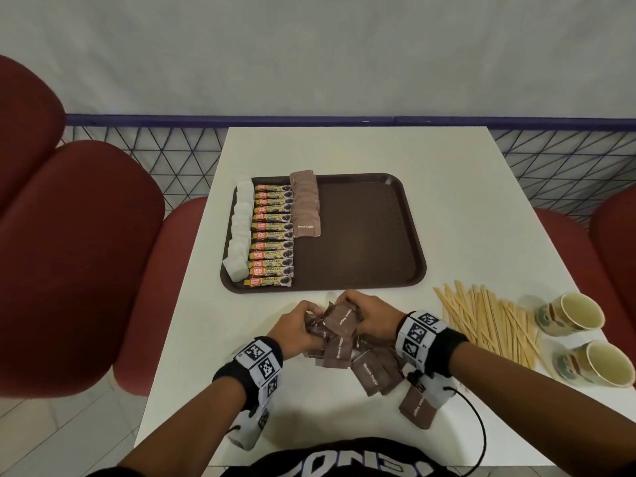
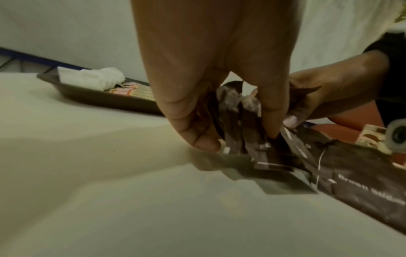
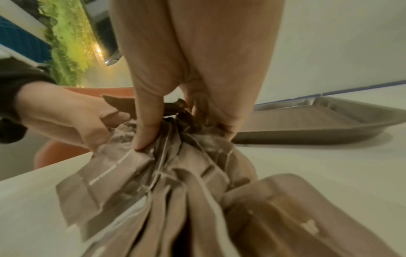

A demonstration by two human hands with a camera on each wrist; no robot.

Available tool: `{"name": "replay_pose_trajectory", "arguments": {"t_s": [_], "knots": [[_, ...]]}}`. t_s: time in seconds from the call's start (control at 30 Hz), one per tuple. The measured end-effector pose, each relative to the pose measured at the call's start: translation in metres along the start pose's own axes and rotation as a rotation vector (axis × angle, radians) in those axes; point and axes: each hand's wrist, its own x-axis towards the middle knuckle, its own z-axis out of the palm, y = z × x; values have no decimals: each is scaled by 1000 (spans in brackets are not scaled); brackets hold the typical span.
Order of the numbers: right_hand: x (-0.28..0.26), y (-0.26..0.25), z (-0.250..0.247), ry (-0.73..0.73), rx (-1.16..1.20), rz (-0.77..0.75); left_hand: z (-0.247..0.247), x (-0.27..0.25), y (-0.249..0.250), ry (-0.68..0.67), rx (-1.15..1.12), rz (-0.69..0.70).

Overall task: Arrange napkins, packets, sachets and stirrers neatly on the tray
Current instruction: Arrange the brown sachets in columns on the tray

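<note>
Both the left hand (image 1: 298, 326) and the right hand (image 1: 366, 316) are clamped on a bunch of brown sugar sachets (image 1: 339, 325) between them, just short of the tray (image 1: 361, 235) ahead, and squaring the edges first should help them lie flat.

Brown tray (image 1: 371, 235) held white napkins (image 1: 239, 235), coffee packets (image 1: 273, 235), and brown sugar sachets (image 1: 305, 204) in rows; loose sachets (image 1: 358, 359) and wooden stirrers (image 1: 488, 321) lay beside it.

Matt paper sachets (image 1: 339, 346), wooden stirrers (image 1: 488, 321), textured plastic tray (image 1: 364, 228).
</note>
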Motion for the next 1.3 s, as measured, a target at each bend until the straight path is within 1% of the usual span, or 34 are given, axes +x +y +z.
{"name": "replay_pose_trajectory", "arguments": {"t_s": [0.13, 0.23, 0.33, 0.43, 0.6, 0.63, 0.67, 0.77, 0.8, 0.83, 0.9, 0.93, 1.0, 1.07, 1.2, 1.3], "knots": [[4, 0, -4, 72, 206, -61, -2, 2, 0, 13, -242, -50], [5, -3, -4, 113, 344, -80, -5, 3, 0, 16, -399, -52], [7, -4, 0, 106, 377, -87, -7, 3, 1, 4, -431, -27], [8, -4, -3, 93, 410, -89, -8, 2, -1, 23, -462, -17], [4, 9, -13, 65, 469, -49, -22, -6, -8, -14, -468, -60], [2, 10, -15, 58, 423, -31, -25, -8, -10, -24, -463, -74], [0, 10, -16, 56, 321, -14, -28, -11, -11, -27, -454, -89], [-5, 6, -14, 66, -121, -39, -33, -16, -12, -20, -456, -113], [-6, 4, -12, 98, -215, -51, -34, -17, -12, -20, -460, -117], [-6, 1, -10, 128, -236, -59, -35, -18, -12, -21, -466, -120], [-5, -6, -6, 144, -172, -102, -36, -17, -11, -26, -491, -120], [-4, -9, -4, 114, -120, -115, -37, -16, -10, -27, -505, -119], [-3, -17, 2, 16, 72, -108, -39, -16, -7, -30, -537, -114], [-3, -24, 7, -28, 276, -91, -40, -15, -4, -28, -584, -112], [5, -28, 11, 51, 414, -120, -39, -13, 0, -13, -728, -106], [8, -36, 11, 63, 530, -139, -37, -13, 4, 5, -853, -116]]}}
